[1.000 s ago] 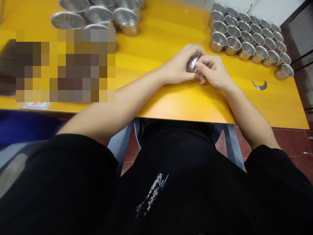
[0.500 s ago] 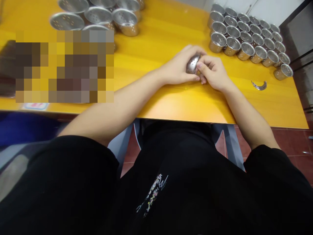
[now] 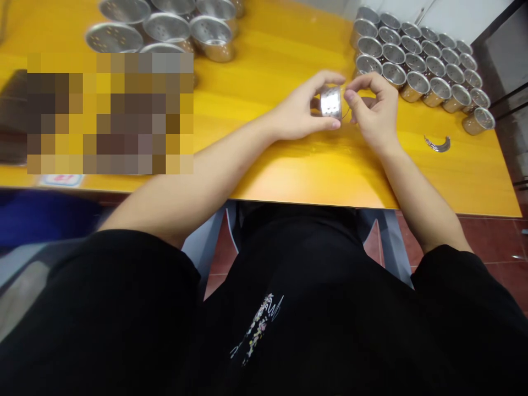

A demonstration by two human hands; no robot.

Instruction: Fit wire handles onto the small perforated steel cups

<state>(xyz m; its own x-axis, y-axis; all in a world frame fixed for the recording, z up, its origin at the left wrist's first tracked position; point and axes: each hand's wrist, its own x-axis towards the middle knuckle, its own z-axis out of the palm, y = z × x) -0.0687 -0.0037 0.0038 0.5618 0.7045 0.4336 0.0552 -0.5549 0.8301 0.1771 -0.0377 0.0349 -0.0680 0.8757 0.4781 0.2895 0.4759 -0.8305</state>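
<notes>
Metal cup [image 3: 330, 103], axis running crosswise, sits in the half-curled left hand [image 3: 297, 110]; the right hand [image 3: 377, 114], closed to a pinch, holds a thin wire [image 3: 347, 114] beside it.

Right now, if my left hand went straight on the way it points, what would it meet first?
Most likely your right hand and the thin wire at its fingertips, just beyond the metal cup in your left hand; depth is hard to judge.

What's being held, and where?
The left hand holds a silver perforated metal cup by its side; the right hand seemingly pinches a thin curved wire, grip point unclear.
</notes>
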